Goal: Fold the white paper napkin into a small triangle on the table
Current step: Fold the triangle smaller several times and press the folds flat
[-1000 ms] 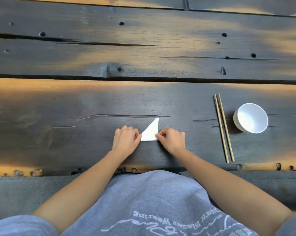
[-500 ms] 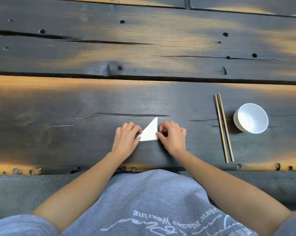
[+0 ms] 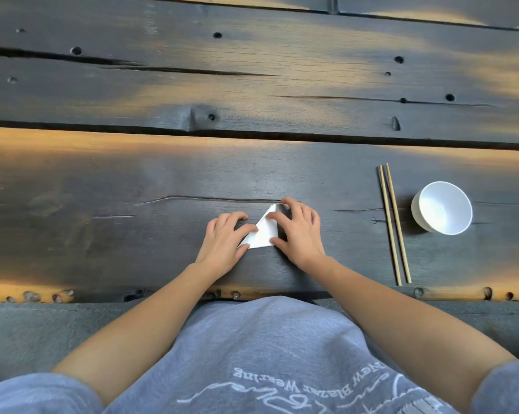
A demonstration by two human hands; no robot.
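The white paper napkin (image 3: 262, 236) lies folded into a small triangle on the dark wooden table (image 3: 133, 180), its point aimed away from me. My left hand (image 3: 224, 242) rests at its lower-left corner, thumb and forefinger touching the slanted edge. My right hand (image 3: 297, 230) lies over the triangle's right side, fingers spread, fingertips pressing the top point and the right edge, thumb at the lower-right corner. Part of the napkin is hidden under the right hand's fingers.
Two wooden chopsticks (image 3: 394, 224) lie side by side to the right, running front to back. A white bowl (image 3: 442, 207) sits just right of them, tipped slightly. The table's near edge (image 3: 282, 294) is close to my body.
My right hand has slid forward from the napkin's lower-right corner and spread over its right side and tip. The left hand has moved slightly forward along the slanted edge.
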